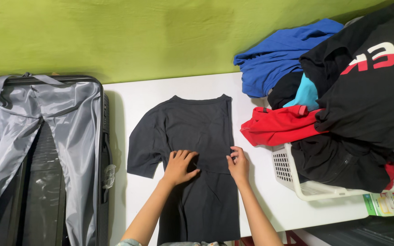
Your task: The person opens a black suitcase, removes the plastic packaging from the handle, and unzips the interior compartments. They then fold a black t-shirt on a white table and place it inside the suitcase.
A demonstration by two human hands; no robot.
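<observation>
Dark grey cotton T-shirt (pixel 192 150) lies flat on the white desk (pixel 261 196), collar toward the far edge by the green wall (pixel 115 32), hem hanging over the near edge. Its right side is folded inward, leaving a straight vertical edge. Left hand (pixel 178 166) rests palm down, fingers spread, on the shirt's middle; grasps nothing. Right hand (pixel 239 164) pinches the folded right edge of the shirt between thumb and fingers. Open grey-lined suitcase (pixel 37 155) stands just off the desk's left edge. White plastic laundry basket (pixel 292 175), heaped with black, red and blue garments (pixel 343 91), sits at the right edge.
</observation>
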